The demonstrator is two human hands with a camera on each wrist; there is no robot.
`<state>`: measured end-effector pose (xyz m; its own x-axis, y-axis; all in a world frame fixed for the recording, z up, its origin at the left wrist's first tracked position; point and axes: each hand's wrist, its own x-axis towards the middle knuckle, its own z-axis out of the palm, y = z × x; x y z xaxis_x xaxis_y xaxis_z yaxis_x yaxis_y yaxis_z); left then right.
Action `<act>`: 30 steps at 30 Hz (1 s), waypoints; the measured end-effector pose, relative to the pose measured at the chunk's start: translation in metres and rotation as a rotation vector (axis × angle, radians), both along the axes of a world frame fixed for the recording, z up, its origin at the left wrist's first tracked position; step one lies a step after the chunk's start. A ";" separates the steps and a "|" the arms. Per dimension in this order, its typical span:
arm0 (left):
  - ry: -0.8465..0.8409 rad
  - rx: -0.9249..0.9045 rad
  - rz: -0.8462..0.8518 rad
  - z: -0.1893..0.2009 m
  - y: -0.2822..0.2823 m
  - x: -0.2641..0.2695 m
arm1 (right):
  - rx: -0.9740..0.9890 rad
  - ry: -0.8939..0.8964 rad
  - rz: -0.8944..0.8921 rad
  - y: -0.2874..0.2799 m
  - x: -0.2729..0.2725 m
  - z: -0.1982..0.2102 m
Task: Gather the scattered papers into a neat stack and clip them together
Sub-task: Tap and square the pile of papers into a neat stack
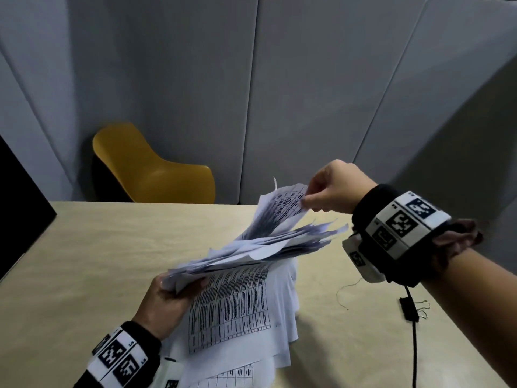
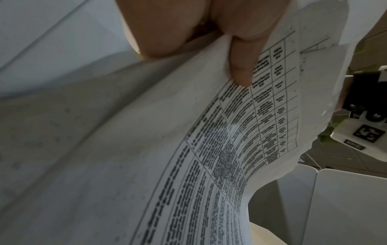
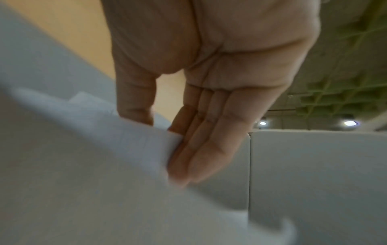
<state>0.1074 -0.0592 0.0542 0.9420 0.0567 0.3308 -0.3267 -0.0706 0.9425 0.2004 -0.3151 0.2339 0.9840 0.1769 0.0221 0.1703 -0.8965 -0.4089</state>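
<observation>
A loose bundle of printed papers hangs fanned above the beige table. My left hand grips its near corner, thumb on the printed sheet. My right hand pinches the top sheet's far corner and lifts it; in the right wrist view thumb and fingers close on a blurred white sheet. More printed sheets lie on the table beneath. A black binder clip lies on the table to the right, under my right forearm.
A yellow chair stands behind the table's far edge. Grey partition panels close the back. A dark object stands at the left. A black cable hangs from my right wrist band over the table.
</observation>
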 end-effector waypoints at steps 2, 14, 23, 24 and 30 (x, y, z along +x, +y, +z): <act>0.021 0.013 -0.011 -0.002 0.000 0.001 | -0.131 -0.085 0.052 0.002 0.000 -0.002; 0.058 0.017 0.019 0.009 -0.004 -0.002 | -0.516 -0.463 0.587 0.000 0.017 0.005; 0.079 -0.067 0.022 0.007 -0.005 -0.003 | -0.251 -0.314 0.649 0.025 -0.004 -0.003; 0.078 -0.066 0.021 0.008 -0.005 -0.004 | -0.223 -0.311 0.668 0.027 -0.005 -0.006; 0.053 0.011 0.044 0.009 -0.007 -0.004 | -0.117 -0.231 0.747 0.042 -0.020 -0.020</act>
<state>0.1035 -0.0660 0.0627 0.9549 0.0955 0.2812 -0.2725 -0.0943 0.9575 0.1802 -0.2732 0.2143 0.5762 0.8031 0.1515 0.8136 -0.5459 -0.2002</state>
